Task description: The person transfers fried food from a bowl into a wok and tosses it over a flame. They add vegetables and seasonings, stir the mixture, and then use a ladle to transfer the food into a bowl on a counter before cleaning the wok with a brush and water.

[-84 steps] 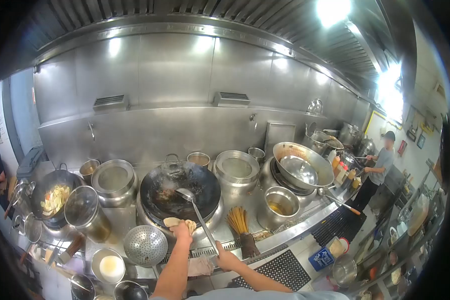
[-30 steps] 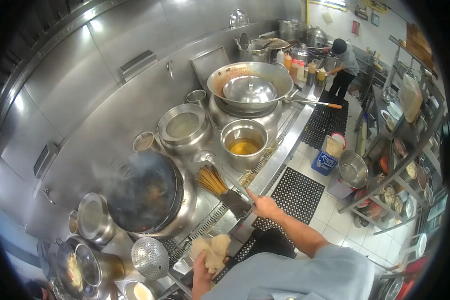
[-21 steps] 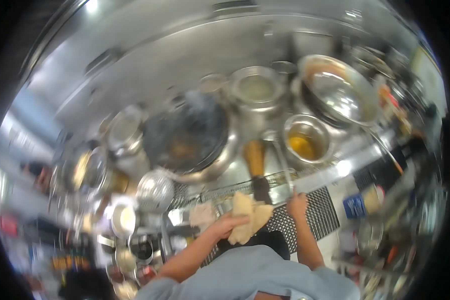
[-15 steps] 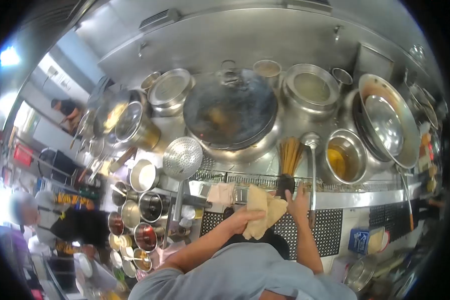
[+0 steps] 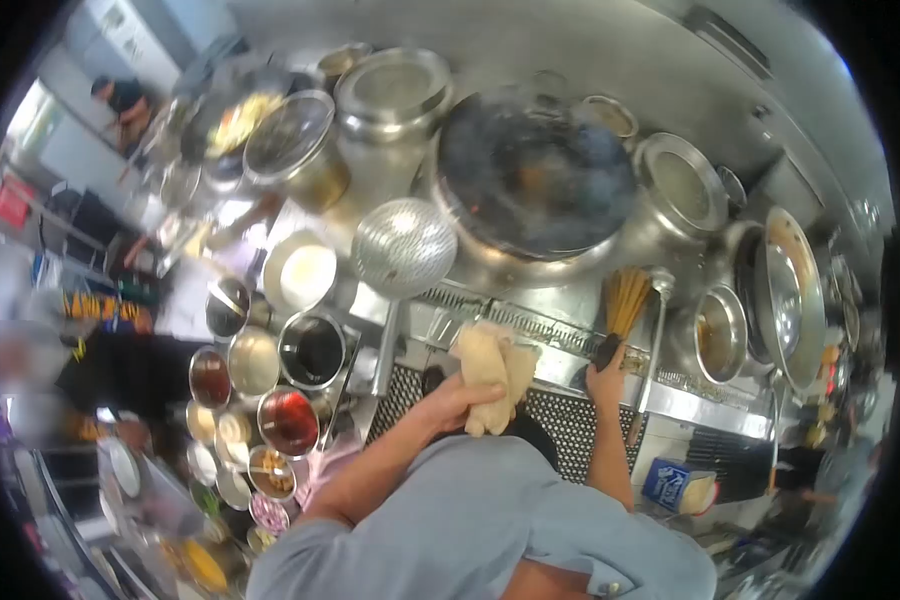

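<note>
My left hand (image 5: 454, 400) is closed on a folded beige cloth (image 5: 490, 372), held in front of my body. My right hand (image 5: 606, 382) wraps round the dark handle of a bamboo wok brush (image 5: 625, 306), whose bristles point up and away from me over the stove's front edge. Just right of the brush lies a long-handled ladle (image 5: 654, 350). Beyond both hands sits a large black wok (image 5: 536, 172), with haze over it and a brownish patch at its bottom. A perforated skimmer (image 5: 405, 248) rests to the left of the wok, its handle towards me.
Several sauce pots, including one with red sauce (image 5: 289, 421), stand at the left. A metal pot (image 5: 720, 333) and a tilted large bowl (image 5: 798, 300) are at the right. A blue box (image 5: 666, 484) is near my right arm. Other people are at the left and right.
My right hand, open beside the brush handle before, has closed round it. The view has turned, so the stove appears tilted. The cloth stays in my left hand.
</note>
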A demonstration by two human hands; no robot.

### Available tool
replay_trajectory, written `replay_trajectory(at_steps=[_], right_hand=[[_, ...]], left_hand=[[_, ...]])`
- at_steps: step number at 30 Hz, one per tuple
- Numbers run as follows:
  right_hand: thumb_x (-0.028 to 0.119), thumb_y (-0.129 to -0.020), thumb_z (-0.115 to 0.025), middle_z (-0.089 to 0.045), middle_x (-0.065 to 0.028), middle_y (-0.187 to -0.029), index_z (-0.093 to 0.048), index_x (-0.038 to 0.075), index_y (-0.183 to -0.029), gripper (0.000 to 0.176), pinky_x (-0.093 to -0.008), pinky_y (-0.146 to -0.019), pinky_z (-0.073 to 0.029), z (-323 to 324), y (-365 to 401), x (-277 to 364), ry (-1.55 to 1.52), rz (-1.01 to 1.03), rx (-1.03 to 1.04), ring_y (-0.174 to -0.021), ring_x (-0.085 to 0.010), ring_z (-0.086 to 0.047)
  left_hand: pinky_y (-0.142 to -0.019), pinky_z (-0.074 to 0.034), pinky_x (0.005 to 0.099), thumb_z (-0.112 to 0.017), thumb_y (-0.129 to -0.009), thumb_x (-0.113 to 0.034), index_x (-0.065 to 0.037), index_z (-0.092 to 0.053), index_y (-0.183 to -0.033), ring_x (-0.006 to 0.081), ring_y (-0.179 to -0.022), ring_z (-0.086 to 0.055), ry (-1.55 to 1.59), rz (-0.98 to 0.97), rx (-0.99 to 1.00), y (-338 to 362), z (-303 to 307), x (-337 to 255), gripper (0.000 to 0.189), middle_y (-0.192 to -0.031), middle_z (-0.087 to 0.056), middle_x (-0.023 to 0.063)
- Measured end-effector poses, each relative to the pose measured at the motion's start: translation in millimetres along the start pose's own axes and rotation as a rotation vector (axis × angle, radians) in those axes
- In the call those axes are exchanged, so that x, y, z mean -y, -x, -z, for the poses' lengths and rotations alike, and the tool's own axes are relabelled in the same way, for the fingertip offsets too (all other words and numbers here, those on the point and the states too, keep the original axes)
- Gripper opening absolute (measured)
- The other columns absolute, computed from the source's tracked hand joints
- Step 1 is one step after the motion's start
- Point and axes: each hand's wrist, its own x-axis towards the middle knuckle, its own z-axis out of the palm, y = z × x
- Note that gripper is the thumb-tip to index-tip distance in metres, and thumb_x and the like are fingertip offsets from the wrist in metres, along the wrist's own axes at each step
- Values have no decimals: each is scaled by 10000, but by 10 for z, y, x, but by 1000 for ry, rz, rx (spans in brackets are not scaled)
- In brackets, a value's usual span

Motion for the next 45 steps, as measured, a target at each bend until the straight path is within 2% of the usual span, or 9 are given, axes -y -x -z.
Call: replay_trajectory(at_steps=[9,11,20,24,27,30,38,41,45], right_hand=[[136,-778,-598,-599,-105,-1054,-424,22,-1352,611,-325,-745,-523,1163,254,362,-1398,-271,48,-826,-221,-614],[151,-742,-601,-586,-112,-1154,-393,21,-1396,698,-319,-842,-495,1571,66,643,-1256,18,-115,-918,-238,-603],[275,-660,-715,-623,-216,-1163,-512,37,-1315,725,-348,-902,-467,2077,-1114,2886,86,648,486,-1048,-293,-619],[303,-635,-704,-602,-237,-1185,-519,55,-1313,745,-381,-909,-469,986,-1886,3430,-4,681,336,-1083,-345,-596],[320,-637,-681,-594,-254,-1178,-476,68,-1352,785,-383,-935,-462,796,-1779,3314,-21,704,333,-1091,-385,-580],[331,-642,-667,-606,-232,-1172,-459,98,-1371,793,-399,-947,-456,1429,-1454,2954,290,817,421,-1083,-377,-590],[241,-600,-721,-681,-193,-1023,-573,32,-1238,687,-388,-755,-533,1089,-2899,3045,150,663,463,-840,-315,-683],[244,-642,-666,-571,-244,-1226,-503,64,-1320,720,-401,-978,-439,1062,-1741,3133,194,610,329,-1152,-354,-553],[371,-653,-647,-616,-228,-1148,-468,186,-1356,748,-431,-942,-457,1605,-1478,2552,383,805,464,-1065,-391,-589]], left_hand=[[-694,-549,336,-675,-798,-110,24,-578,-1129,212,-819,-656,-114,-126,-555,678,1104,-741,370,-938,-658,122],[-695,-561,353,-660,-813,-138,32,-564,-1148,227,-834,-657,-80,-127,-574,703,1281,-658,388,-947,-653,140],[-642,-550,357,-641,-831,-253,32,-508,-1205,236,-791,-645,753,-270,93,191,1494,-132,489,-980,-640,169],[-680,-527,386,-669,-807,-252,8,-631,-1025,225,-745,-645,37,-262,-581,329,895,-236,341,-858,-660,75],[-780,-521,424,-698,-740,-335,-52,-639,-1058,375,-846,-645,-1066,-292,-932,319,442,-333,429,-900,-666,190],[-808,-504,448,-706,-703,-372,-92,-624,-1113,416,-903,-621,-1417,-40,-1072,148,534,-348,503,-922,-648,244],[-822,-511,361,-741,-722,-315,13,-644,-1079,265,-936,-662,-797,-400,-808,-24,726,-70,495,-1015,-678,170],[-775,-528,355,-727,-757,-285,18,-640,-1063,235,-881,-665,-62,-570,-579,-191,1076,281,439,-977,-682,145],[-611,-525,335,-631,-833,-275,-6,-566,-1155,247,-760,-638,654,-504,-26,-99,1456,351,425,-940,-649,129]])
